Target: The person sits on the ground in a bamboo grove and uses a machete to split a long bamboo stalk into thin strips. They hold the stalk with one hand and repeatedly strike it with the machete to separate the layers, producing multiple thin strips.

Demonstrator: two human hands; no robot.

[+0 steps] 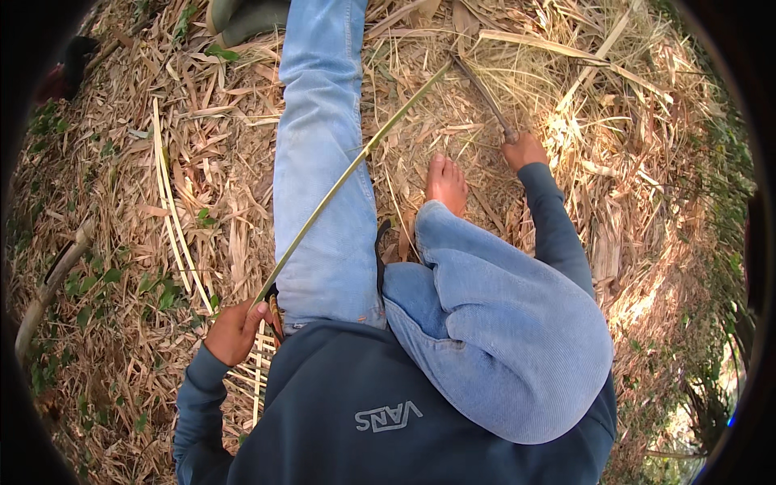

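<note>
A long, thin, greenish bamboo strip (356, 166) slants across my outstretched leg. Its near end is pinched in my left hand (236, 331), beside my hip. My right hand (525, 151) is wrapped round the handle of a long dark knife (483, 95), out beyond my bare foot (447, 186). The knife points away and to the left, and its tip meets the far end of the strip. Whether the blade touches or cuts the strip there, I cannot tell.
Several pale split strips (168, 194) lie on the ground to the left. A lattice of strips (257, 372) shows partly beside my left forearm. Pale shavings (525, 77) are heaped at the far right, and a thick stick (52, 283) rests at the left edge. Dry leaves cover the ground.
</note>
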